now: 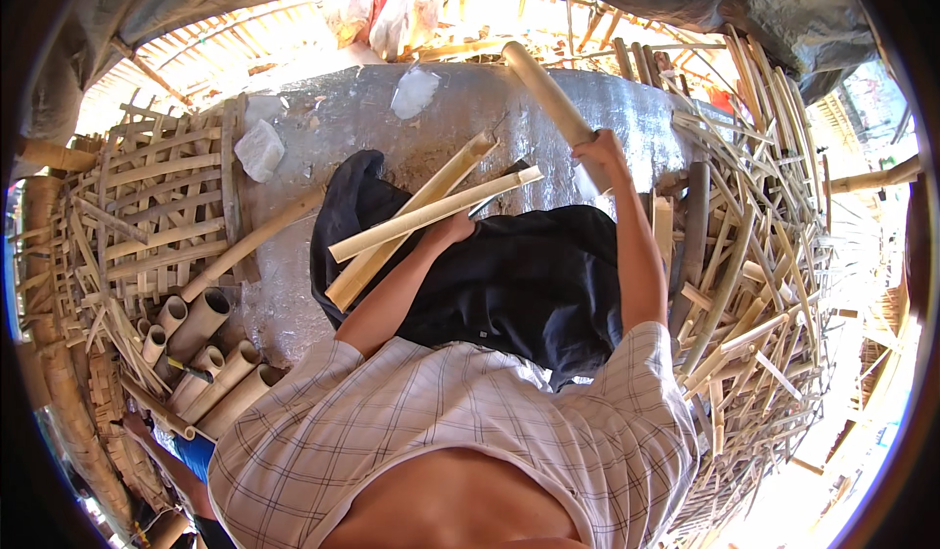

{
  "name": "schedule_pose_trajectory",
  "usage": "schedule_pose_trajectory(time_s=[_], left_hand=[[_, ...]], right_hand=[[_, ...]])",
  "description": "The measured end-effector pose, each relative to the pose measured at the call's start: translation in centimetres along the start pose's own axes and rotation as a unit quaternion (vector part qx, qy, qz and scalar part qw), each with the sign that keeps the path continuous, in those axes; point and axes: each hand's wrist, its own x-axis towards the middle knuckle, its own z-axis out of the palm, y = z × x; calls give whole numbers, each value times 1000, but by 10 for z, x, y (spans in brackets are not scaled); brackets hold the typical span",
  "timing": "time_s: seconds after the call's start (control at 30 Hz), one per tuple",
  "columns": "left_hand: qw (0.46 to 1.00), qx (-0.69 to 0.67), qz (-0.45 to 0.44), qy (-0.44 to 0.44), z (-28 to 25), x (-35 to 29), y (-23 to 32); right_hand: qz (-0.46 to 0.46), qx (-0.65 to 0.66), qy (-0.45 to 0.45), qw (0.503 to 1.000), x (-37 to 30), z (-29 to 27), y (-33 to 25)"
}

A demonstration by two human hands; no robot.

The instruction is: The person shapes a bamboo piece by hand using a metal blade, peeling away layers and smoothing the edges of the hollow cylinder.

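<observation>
My right hand (599, 149) is closed around a round bamboo stick (544, 89), held raised and slanting up to the left. My left hand (452, 228) grips the near end of a long split bamboo piece (421, 218) lying across a black cloth (529, 280) on my lap. A dark blade-like tip (487, 202) shows beside that hand; whether it is held I cannot tell. A second split half (411, 218) crosses under the first. The stick's lower end hangs just right of the split piece's far tip.
A grey stone slab (470, 108) lies ahead with white lumps (259, 149) on it. A woven bamboo panel (157, 196) stands on the left and short bamboo tubes (208, 338) lie below it. Cut bamboo strips (754, 255) are piled on the right. Another person's arm (166, 463) shows at lower left.
</observation>
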Motion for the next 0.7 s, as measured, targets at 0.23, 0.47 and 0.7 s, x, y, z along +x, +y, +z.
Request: schedule_pose_trajectory(time_s=[0.23, 0.47, 0.7], left_hand=[[995, -17, -81, -52, -16, -9, 4], [997, -13, -49, -54, -14, -3, 29], [984, 76, -143, -71, -11, 3, -9]], right_hand=[[-24, -171, 30, 985, -45, -61, 66], [210, 85, -140, 964, -165, -25, 377], [-135, -171, 136, 966, -158, -30, 150]])
